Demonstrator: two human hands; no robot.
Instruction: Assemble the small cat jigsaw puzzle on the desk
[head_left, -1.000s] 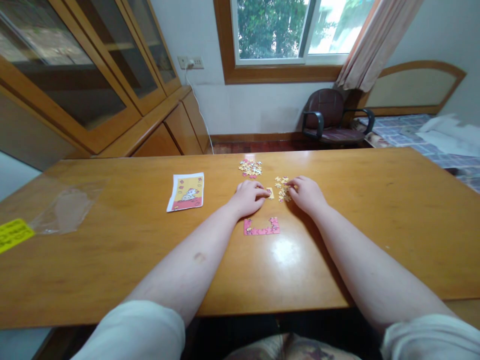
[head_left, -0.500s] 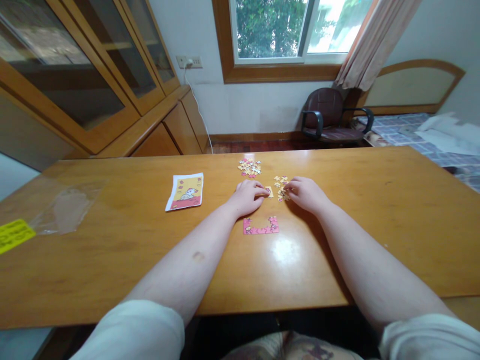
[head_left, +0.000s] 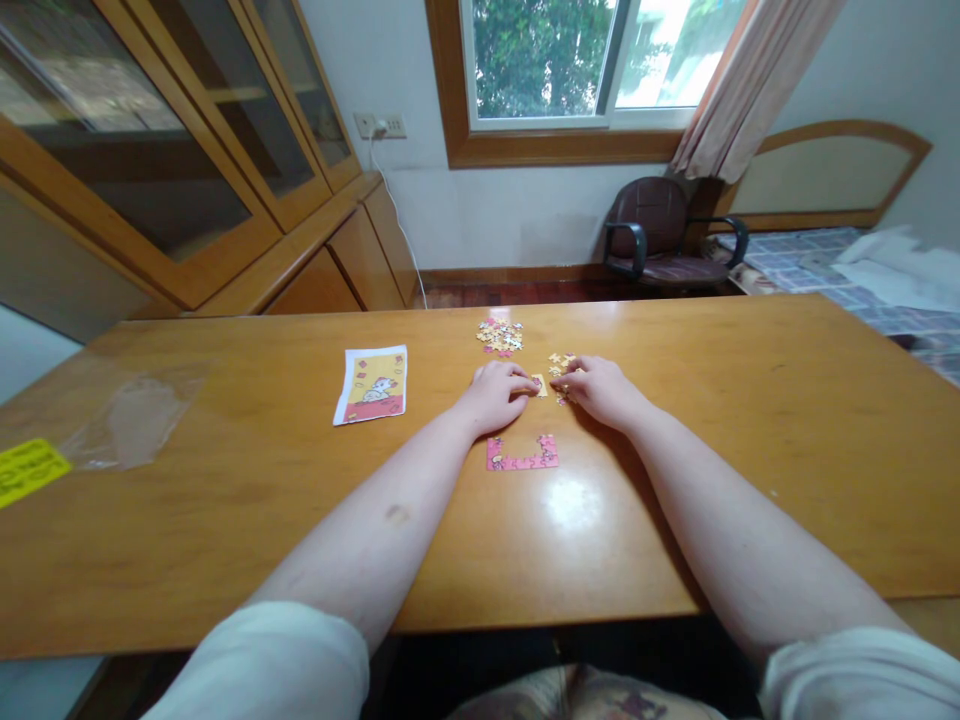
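My left hand [head_left: 496, 396] rests on the table with its fingers curled, the tips holding a small yellow group of joined puzzle pieces [head_left: 541, 386]. Just to the right, my right hand [head_left: 601, 390] has its fingertips pinched over the small scatter of loose yellow pieces [head_left: 559, 360]; it seems to grip a puzzle piece, mostly covered by the fingers. Nearer to me lies a pink U-shaped puzzle section [head_left: 523, 462], joined along its bottom and sides. Beyond my left hand is a larger heap of loose pieces [head_left: 499, 336].
A picture sheet [head_left: 375, 385] showing a white animal on yellow and pink lies left of my hands. Farther left on the wooden table [head_left: 300, 530] is a clear plastic bag [head_left: 139, 420] with a yellow label [head_left: 30, 472]. An armchair [head_left: 649, 235] stands beyond the table.
My right hand has shifted slightly left over the small scatter, bringing its fingertips closer to the yellow group. My left hand stays in place.
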